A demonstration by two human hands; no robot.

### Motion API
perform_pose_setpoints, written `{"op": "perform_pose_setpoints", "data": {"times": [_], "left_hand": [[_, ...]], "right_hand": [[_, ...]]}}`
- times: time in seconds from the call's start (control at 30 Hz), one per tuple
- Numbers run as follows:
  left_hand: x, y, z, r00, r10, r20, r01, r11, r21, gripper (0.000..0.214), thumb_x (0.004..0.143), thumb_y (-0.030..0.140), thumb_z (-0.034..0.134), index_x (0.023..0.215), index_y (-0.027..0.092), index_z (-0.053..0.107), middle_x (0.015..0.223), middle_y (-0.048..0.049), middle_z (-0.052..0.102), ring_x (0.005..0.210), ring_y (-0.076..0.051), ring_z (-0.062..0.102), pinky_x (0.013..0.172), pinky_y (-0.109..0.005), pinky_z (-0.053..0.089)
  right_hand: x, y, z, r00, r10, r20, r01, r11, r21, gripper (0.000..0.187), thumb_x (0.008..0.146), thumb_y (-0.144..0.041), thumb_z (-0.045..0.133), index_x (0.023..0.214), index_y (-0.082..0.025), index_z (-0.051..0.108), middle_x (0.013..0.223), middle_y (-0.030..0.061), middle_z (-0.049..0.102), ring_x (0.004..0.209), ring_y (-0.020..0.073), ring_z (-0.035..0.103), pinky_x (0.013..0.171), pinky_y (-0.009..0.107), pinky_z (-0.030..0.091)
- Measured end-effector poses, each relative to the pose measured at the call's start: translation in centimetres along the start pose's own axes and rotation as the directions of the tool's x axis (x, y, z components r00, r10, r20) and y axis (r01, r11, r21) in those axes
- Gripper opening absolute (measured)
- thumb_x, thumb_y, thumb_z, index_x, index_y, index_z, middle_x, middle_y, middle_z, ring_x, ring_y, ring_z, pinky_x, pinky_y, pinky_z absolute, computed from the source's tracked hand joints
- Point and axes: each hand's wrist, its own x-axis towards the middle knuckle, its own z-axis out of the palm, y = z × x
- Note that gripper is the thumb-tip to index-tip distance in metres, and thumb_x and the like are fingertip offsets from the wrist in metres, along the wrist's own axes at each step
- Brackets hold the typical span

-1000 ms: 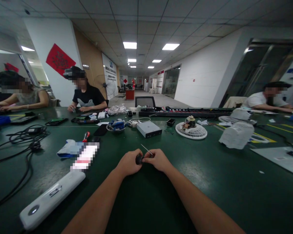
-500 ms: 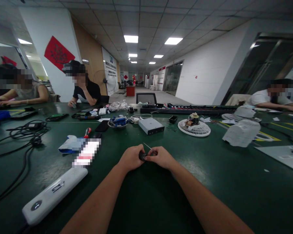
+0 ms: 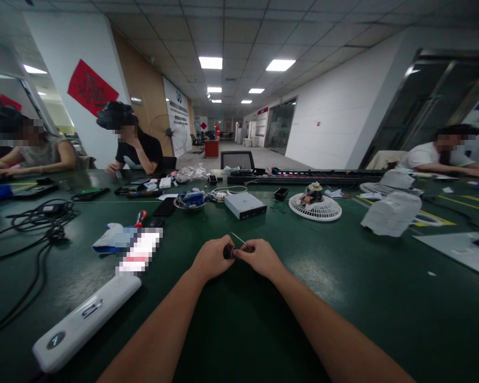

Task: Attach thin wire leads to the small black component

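Observation:
My left hand [image 3: 212,259] is closed around a small dark cylindrical part [image 3: 228,251], held just above the green table. Its dark round end faces toward me; finer details are too small to make out. My right hand [image 3: 261,258] is closed too, with its fingertips against the right side of that part. From between the right fingers a thin metal rod [image 3: 238,239] sticks out up and to the left, over the dark part. The rest of the rod is hidden in the hand.
Ahead stand a grey disc drive [image 3: 245,205], a bowl of blue pieces [image 3: 190,199] and a white fan grille [image 3: 315,207]. At left lie a white power-strip-like device [image 3: 87,324], a blue-white cloth [image 3: 114,238] and black cables [image 3: 50,229]. Other people sit at both sides.
The dark part has turned in my hands, so its round end shows more toward me. The view has shifted slightly. Both hands keep their hold.

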Motion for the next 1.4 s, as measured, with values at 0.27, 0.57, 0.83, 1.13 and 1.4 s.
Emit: {"op": "perform_pose_setpoints", "data": {"times": [0.27, 0.57, 0.83, 1.13, 1.4], "left_hand": [[0.1, -0.4, 0.4, 0.995, 0.076, 0.06, -0.076, 0.997, -0.007, 0.021, 0.077, 0.034, 0.068, 0.095, 0.023, 0.067, 0.089, -0.002, 0.069, 0.082, -0.018, 0.063, 0.074, -0.028, 0.047], [0.1, 0.1, -0.1, 0.988, 0.117, 0.097, -0.113, 0.993, -0.043, 0.036, 0.082, 0.029, 0.065, 0.117, 0.023, 0.064, 0.113, -0.0053, 0.069, 0.103, -0.021, 0.06, 0.095, -0.036, 0.044], [0.1, 0.5, 0.1, 0.993, 0.084, 0.088, -0.09, 0.994, 0.057, 0.03, 0.084, 0.025, 0.061, 0.114, 0.022, 0.062, 0.111, -0.0067, 0.067, 0.103, -0.022, 0.059, 0.094, -0.037, 0.043], [0.1, 0.8, 0.2, 0.998, -0.057, -0.021, 0.058, 0.993, 0.102, 0.03, 0.085, 0.037, 0.059, 0.11, 0.021, 0.056, 0.101, -0.0057, 0.067, 0.092, -0.023, 0.062, 0.078, -0.034, 0.046], [0.3, 2.6, -2.0, 0.995, -0.038, 0.089, 0.006, 0.944, 0.329, 0.028, 0.083, 0.04, 0.057, 0.101, 0.021, 0.065, 0.086, -0.0082, 0.068, 0.082, -0.025, 0.063, 0.074, -0.036, 0.045]], "right_hand": [[-0.2, -0.1, -1.0, 0.994, -0.101, -0.051, 0.087, 0.969, -0.231, 0.026, 0.075, -0.049, 0.068, 0.08, -0.024, 0.072, 0.069, 0.0002, 0.064, 0.061, 0.0133, 0.053, 0.054, 0.025, 0.029], [-0.1, 0.3, -1.5, 0.98, -0.164, -0.111, 0.126, 0.948, -0.294, 0.036, 0.077, -0.058, 0.063, 0.078, -0.023, 0.072, 0.069, 0.0036, 0.064, 0.061, 0.0158, 0.053, 0.055, 0.028, 0.028], [-0.1, 0.3, 0.1, 0.977, -0.21, -0.043, 0.205, 0.974, -0.101, 0.02, 0.084, -0.034, 0.056, 0.072, -0.02, 0.063, 0.065, 0.0011, 0.061, 0.059, 0.0128, 0.05, 0.055, 0.026, 0.028], [0.9, 0.7, 0.6, 0.996, -0.09, -0.004, 0.084, 0.912, 0.402, 0.035, 0.087, -0.043, 0.047, 0.074, -0.015, 0.063, 0.067, 0.0018, 0.062, 0.064, 0.0137, 0.056, 0.063, 0.026, 0.039], [0.6, 0.6, 1.5, 0.997, -0.071, -0.02, 0.072, 0.892, 0.446, 0.029, 0.07, -0.042, 0.071, 0.081, -0.016, 0.062, 0.07, -0.0013, 0.062, 0.063, 0.0128, 0.055, 0.057, 0.024, 0.04]]}}
